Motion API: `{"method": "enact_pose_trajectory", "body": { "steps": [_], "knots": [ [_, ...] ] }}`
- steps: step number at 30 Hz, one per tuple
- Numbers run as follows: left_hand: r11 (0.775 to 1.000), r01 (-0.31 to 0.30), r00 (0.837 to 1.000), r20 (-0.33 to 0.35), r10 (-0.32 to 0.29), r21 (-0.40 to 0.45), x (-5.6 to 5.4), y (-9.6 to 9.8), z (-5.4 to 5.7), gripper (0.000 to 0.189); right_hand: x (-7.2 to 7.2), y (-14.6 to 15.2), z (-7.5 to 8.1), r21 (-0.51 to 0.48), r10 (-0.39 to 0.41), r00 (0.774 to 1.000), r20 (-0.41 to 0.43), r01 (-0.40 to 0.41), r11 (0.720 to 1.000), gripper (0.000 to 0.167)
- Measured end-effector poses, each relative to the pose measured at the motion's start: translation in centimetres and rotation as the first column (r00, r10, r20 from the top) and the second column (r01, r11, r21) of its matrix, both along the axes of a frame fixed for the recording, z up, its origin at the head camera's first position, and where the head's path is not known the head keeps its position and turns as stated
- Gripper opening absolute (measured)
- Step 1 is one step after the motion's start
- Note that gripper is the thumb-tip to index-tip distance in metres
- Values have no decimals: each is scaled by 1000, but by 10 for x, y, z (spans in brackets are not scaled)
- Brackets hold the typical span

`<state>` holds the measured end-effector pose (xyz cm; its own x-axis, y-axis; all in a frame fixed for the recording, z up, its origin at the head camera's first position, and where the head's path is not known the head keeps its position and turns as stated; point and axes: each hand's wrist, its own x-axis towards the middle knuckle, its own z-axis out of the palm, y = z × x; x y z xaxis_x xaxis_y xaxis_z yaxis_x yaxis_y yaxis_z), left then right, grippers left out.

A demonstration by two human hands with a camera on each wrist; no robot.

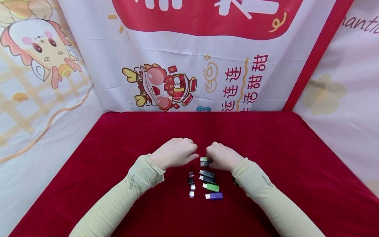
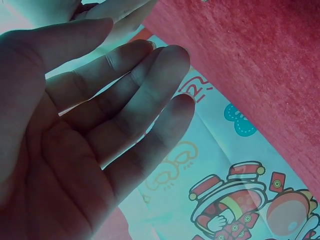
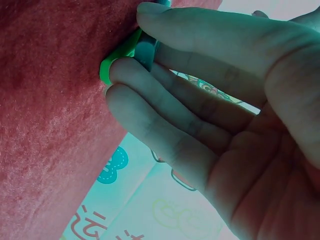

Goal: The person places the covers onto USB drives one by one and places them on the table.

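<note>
My right hand pinches a dark grey USB stick between thumb and fingers. It wears a clear cap in the head view. Right beside it lies a green USB stick, also capped, with my fingertips against it. My left hand hovers to the left of these two sticks. Its fingers are loosely bent and the palm holds nothing. Nearer to me, a column of uncapped sticks lies with plugs pointing left: a grey one, a dark one, a green one and a purple one.
Several loose caps lie in a column left of the sticks, among them a black cap and a clear cap. Everything rests on a red velvet cloth. Printed curtains enclose the table at the back and sides.
</note>
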<state>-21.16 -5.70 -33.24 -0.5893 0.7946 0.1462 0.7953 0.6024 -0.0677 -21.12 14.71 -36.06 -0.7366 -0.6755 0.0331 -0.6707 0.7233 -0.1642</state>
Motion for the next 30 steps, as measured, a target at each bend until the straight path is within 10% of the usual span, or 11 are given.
{"method": "enact_pose_trajectory", "body": {
  "steps": [30],
  "knots": [
    [998,-58,996,65,60,-28,2,-2,0,26,6,4,14,58,-65,993,-94,71,996,17]
  ]
}}
